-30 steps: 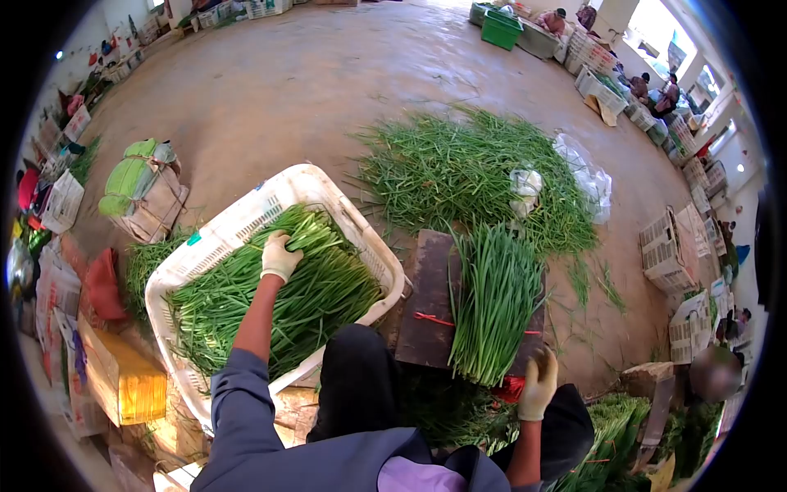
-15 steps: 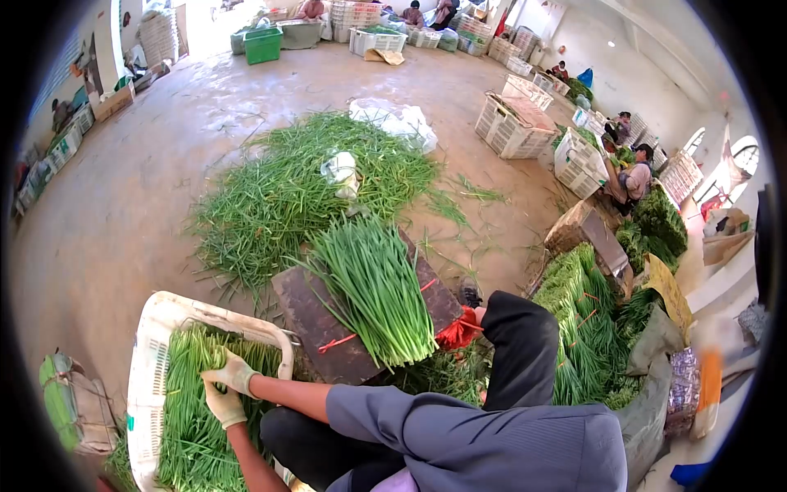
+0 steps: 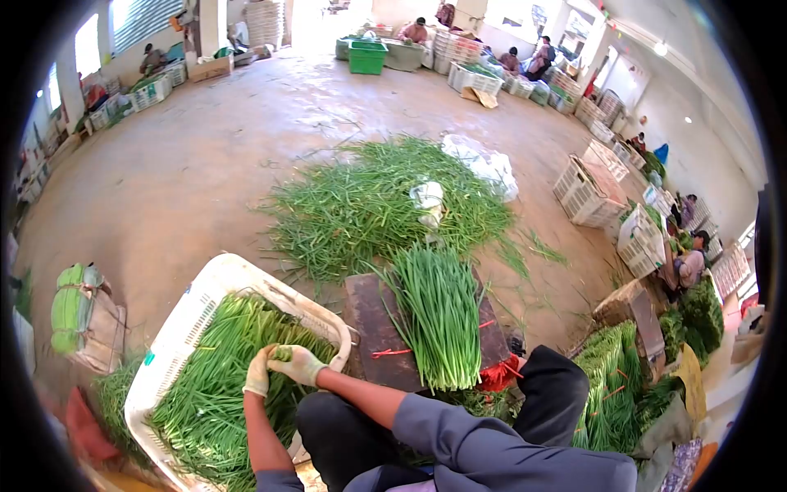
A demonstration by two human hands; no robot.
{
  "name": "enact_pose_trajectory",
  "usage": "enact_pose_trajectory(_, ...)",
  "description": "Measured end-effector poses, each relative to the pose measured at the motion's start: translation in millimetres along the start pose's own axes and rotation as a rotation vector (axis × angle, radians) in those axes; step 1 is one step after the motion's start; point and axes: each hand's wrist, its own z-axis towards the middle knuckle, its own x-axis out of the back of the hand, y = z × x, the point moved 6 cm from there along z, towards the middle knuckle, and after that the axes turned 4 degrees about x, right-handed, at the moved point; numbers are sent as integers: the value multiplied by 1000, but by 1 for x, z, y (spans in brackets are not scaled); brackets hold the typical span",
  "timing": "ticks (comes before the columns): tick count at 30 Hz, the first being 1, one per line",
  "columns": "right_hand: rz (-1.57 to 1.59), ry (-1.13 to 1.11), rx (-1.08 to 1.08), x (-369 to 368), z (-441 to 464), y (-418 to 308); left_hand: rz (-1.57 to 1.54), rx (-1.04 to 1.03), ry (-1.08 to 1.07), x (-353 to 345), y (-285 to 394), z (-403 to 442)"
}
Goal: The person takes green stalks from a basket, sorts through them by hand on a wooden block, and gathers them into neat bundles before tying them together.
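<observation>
My gloved left hand (image 3: 257, 371) and gloved right hand (image 3: 300, 366) meet over the white plastic crate (image 3: 205, 275), near its right rim. Both are closed around a bunch of chives (image 3: 282, 353), whose pale green end shows between the fingers. The rest of that bunch is hard to tell from the loose chives (image 3: 205, 389) filling the crate underneath. To the right of my hands, a trimmed pile of chives (image 3: 438, 320) lies on a dark board (image 3: 373, 316). Red ties (image 3: 393, 353) lie on the board beside it.
A large heap of loose green leaves (image 3: 377, 209) covers the floor ahead, with white plastic bags (image 3: 484, 164) on it. Bundled chives (image 3: 611, 381) lie to my right. A strapped green-and-tan bundle (image 3: 86, 316) stands left. Crates (image 3: 590, 193) and seated people are farther off.
The view has swung left and up, so the scene sits farther right and lower. My hands have moved across the crate towards its right rim and now come together around the chives.
</observation>
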Motion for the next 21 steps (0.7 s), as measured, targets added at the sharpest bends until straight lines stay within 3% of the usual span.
enact_pose_trajectory(1,-8,-13,41,3,-3,-7,158,70,-11,12,-28,4)
enact_pose_trajectory(4,68,138,177,42,-24,-61,50,295,120,16,-33,-10)
enact_pose_trajectory(5,79,228,203,62,-36,-86,52,293,125,18,-37,-12)
enact_pose_trajectory(7,454,235,176,93,-62,-134,155,212,140,25,-51,-2)
enact_pose_trajectory(9,399,316,194,123,-78,-115,120,235,141,23,-38,-2)
enact_pose_trajectory(11,-121,313,99,152,-98,-83,23,202,237,31,-39,-2)
enact_pose_trajectory(12,35,429,105,164,-112,-79,293,-5,372,39,-12,-8)
enact_pose_trajectory(13,184,537,110,180,-120,-80,441,6,473,44,12,-16)
enact_pose_trajectory(15,607,681,110,200,-141,-99,604,-186,757,44,86,-57)
enact_pose_trajectory(16,792,733,114,202,-152,-107,380,-166,732,34,131,-81)
enact_pose_trajectory(17,970,773,146,209,-155,-117,262,-295,778,30,148,-95)
enact_pose_trajectory(19,1032,841,151,221,-158,-104,-244,-27,343,-26,203,-131)
enact_pose_trajectory(21,1198,821,201,223,-162,-105,-225,99,-79,-109,236,-152)
